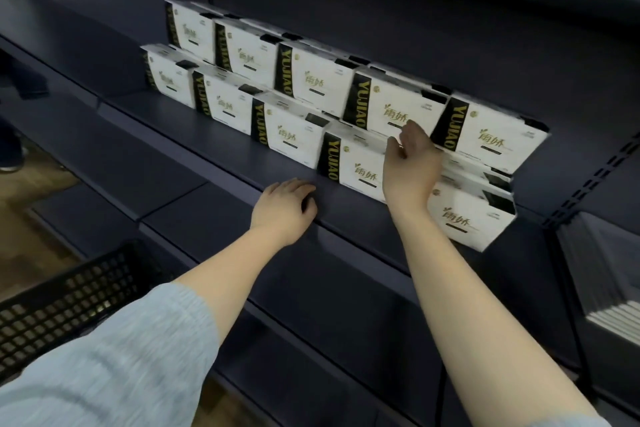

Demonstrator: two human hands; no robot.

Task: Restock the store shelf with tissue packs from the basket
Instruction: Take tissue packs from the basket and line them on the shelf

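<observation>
Several white tissue packs with black and gold "YUJIAO" bands stand in two stacked rows on the dark shelf (214, 149). My right hand (410, 163) reaches over the top edge of a lower-row tissue pack (356, 170), fingers relaxed and touching it. Further right, another tissue pack (467, 215) stands in the lower row, below an upper pack (491, 135). My left hand (285, 206) rests on the shelf's front edge with its fingers loosely curled, holding nothing. The black mesh basket (65, 298) sits at the lower left; its inside is hidden.
Dark shelves run above and below the stocked one. A slotted upright post (595, 180) bounds the shelf on the right, with stacked pale goods (609, 295) beyond it. Wooden floor (20, 239) shows at the left.
</observation>
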